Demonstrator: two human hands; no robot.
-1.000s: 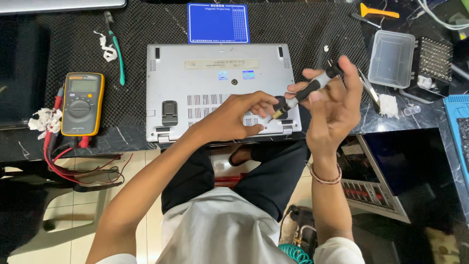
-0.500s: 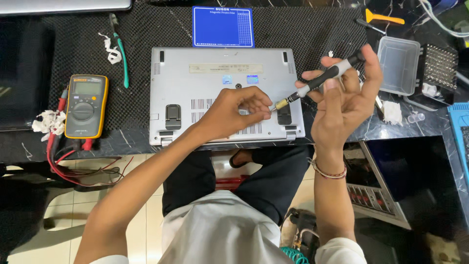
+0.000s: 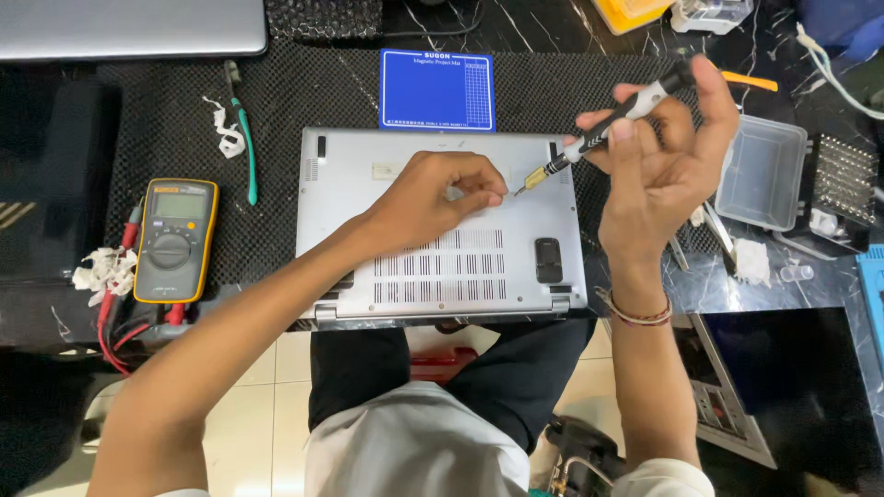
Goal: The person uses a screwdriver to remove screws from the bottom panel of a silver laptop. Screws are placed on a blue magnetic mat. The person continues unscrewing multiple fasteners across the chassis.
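Across the frame's centre lies a silver laptop (image 3: pixel 442 230), underside up, on a black mat (image 3: pixel 304 101); the left hand (image 3: pixel 437 198) hovers above it, fingertips pinched together; upper right, the right hand (image 3: pixel 668 156) has its fingers clamped on a screwdriver (image 3: pixel 603 129), tip angled toward the pinch; a yellow multimeter (image 3: pixel 175 241) sits left.

My left hand (image 3: pixel 440 195) is reaching forward from the lower left, forearm stretched diagonally, fingers curled and fingertips (image 3: pixel 493 196) pinching together, palm down. My right hand (image 3: pixel 665 164) is rising upright from a vertical forearm, palm turned toward me, thumb and fingers closing round a slim shaft held slantwise. The two hands are sitting near each other, not touching. A bangle is circling my right wrist.
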